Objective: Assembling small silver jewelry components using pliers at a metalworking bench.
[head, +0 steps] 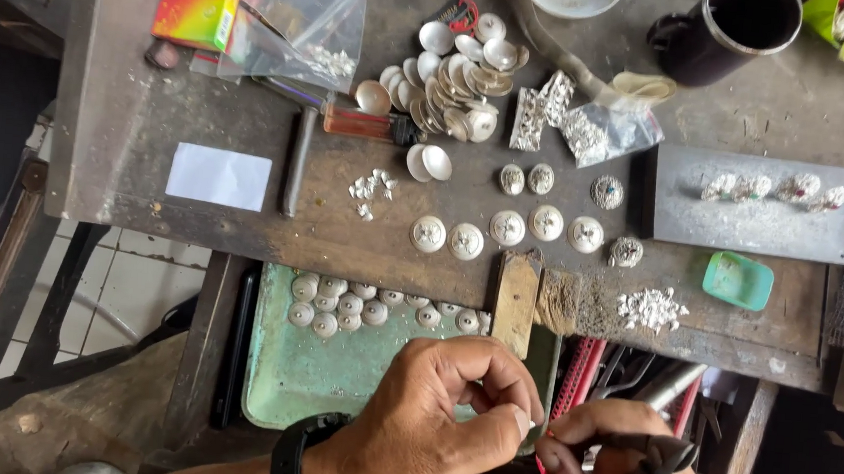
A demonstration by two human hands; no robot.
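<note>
Silver piece point(525, 428), tiny and mostly hidden, sits pinched between the fingertips of the left hand point(438, 414) at about six o'clock, below the front edge of the worktop point(242, 223) and over the green tray point(300, 378). It looks light, thin and easily bent, slick enough to slip, so a hold by the rim between thumb and forefinger suits it. The right hand point(614, 473) is closed around dark pliers point(655, 461), its grip firm, their tip hidden against the piece.
</note>
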